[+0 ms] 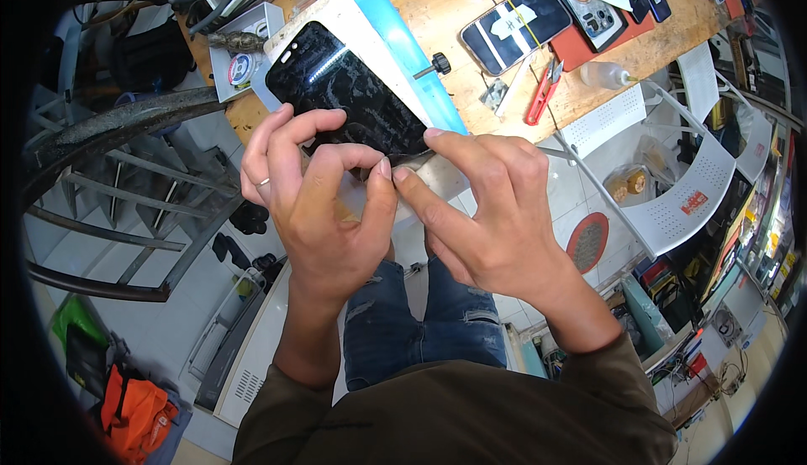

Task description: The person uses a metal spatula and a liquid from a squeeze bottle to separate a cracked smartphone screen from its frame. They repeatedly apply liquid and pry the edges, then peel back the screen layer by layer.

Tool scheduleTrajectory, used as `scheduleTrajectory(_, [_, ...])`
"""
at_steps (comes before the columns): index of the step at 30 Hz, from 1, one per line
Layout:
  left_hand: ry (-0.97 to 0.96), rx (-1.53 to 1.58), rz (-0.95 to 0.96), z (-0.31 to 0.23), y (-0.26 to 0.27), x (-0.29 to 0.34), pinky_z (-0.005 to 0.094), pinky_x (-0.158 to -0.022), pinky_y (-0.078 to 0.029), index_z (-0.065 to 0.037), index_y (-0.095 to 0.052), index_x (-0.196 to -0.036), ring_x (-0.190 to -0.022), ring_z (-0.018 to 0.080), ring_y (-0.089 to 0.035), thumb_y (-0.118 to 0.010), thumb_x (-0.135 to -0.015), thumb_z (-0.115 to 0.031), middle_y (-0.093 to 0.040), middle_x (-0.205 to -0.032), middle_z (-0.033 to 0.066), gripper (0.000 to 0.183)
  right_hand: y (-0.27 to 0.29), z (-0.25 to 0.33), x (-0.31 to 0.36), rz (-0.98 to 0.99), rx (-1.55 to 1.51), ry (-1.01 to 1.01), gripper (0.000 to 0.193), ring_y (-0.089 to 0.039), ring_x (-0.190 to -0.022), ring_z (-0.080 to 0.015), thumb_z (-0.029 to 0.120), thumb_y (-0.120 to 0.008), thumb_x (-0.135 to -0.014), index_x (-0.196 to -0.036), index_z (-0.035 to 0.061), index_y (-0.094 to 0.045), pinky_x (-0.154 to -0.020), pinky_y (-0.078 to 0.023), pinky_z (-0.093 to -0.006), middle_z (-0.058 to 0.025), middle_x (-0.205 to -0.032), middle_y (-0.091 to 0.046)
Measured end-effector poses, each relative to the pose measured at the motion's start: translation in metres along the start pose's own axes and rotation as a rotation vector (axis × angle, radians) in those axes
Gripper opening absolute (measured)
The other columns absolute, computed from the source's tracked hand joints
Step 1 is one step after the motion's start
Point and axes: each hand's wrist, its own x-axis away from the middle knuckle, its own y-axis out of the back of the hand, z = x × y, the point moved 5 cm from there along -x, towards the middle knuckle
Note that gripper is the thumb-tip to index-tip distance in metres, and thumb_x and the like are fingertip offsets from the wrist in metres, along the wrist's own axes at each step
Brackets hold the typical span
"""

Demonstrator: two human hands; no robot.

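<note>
From where I stand, the black phone screen (345,87) lies tilted over a pale board (412,99) on the desk (445,3), its near edge partly covered by the person's fingers. The left hand (324,225) brings thumb and forefinger close together at that edge; whether this grip pinches anything, I can't tell. The right hand (504,221) has its forefinger at the near right corner and its thumb lower, beside the left thumb. Those tips stand apart, but I can't tell whether that grip is clamped on the screen. Pale streaks and glare blur the glass.

The blue piece (391,28) beside the board is partly hidden beneath it. At the far right of the desk, stacked phones (597,15) overlap, and the things beyond fade into the dark rim.

As for writing, a dark phone (517,26) wears a white patch with dark marks under a yellow band. A round container (242,68) in the white box (267,20) shows a coloured label, too small to make out, and the white chair (664,213) carries a red sticker with pale lettering.
</note>
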Motion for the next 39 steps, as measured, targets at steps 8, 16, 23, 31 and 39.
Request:
scheduleTrajectory(8, [0.009, 0.062, -0.006, 0.006, -0.002, -0.003, 0.0573, -0.119, -0.024, -0.016, -0.077, -0.091, -0.145, 0.0414, -0.043, -0.084, -0.083, -0.014, -0.063, -0.138, 0.0117, 0.011, -0.001, 0.001, 0.000, 0.004, 0.005, -0.005, 0.050, -0.056, -0.123, -0.0305, 0.014, -0.076, -0.077, -0.127, 0.0154, -0.081, -0.102, -0.043, -0.0462, -0.0125, -0.146, -0.063])
scheduleTrajectory(16, [0.021, 0.064, 0.017, 0.007, -0.001, -0.005, 0.0571, -0.119, -0.024, -0.016, -0.078, -0.091, -0.145, 0.0423, -0.042, -0.083, -0.082, -0.013, -0.063, -0.138, 0.0122, 0.011, -0.002, 0.001, 0.000, -0.010, -0.004, 0.003, 0.049, -0.057, -0.122, -0.0315, 0.015, -0.077, -0.077, -0.126, 0.0149, -0.081, -0.102, -0.043, -0.0468, -0.0140, -0.145, -0.063])
scheduleTrajectory(23, [-0.021, 0.055, 0.080, 0.003, 0.004, -0.006, 0.0578, -0.120, -0.022, -0.017, -0.078, -0.094, -0.146, 0.0435, -0.041, -0.082, -0.081, -0.013, -0.063, -0.140, 0.0133, 0.014, 0.004, -0.004, 0.002, -0.021, -0.012, -0.056, 0.049, -0.058, -0.120, -0.0335, 0.017, -0.080, -0.076, -0.125, 0.0135, -0.081, -0.103, -0.043, -0.0474, -0.0165, -0.144, -0.064])
scheduleTrajectory(31, [-0.129, 0.014, 0.183, 0.003, 0.007, -0.017, 0.0566, -0.121, -0.027, -0.015, -0.080, -0.102, -0.149, 0.0430, -0.043, -0.088, -0.086, -0.023, -0.063, -0.146, 0.0128, 0.019, 0.007, -0.009, -0.003, -0.003, -0.062, -0.013, 0.051, -0.057, -0.124, -0.0357, 0.015, -0.081, -0.074, -0.125, 0.0068, -0.073, -0.102, -0.044, -0.0504, -0.0178, -0.145, -0.060])
scheduleTrajectory(39, [-0.158, -0.024, 0.182, -0.001, 0.008, -0.025, 0.0546, -0.120, -0.028, -0.014, -0.081, -0.095, -0.147, 0.0411, -0.047, -0.087, -0.088, -0.019, -0.067, -0.141, 0.0109, 0.010, 0.008, -0.009, -0.004, -0.012, -0.062, 0.007, 0.049, -0.056, -0.126, -0.0350, 0.013, -0.080, -0.075, -0.123, 0.0059, -0.074, -0.103, -0.044, -0.0497, -0.0169, -0.143, -0.061])
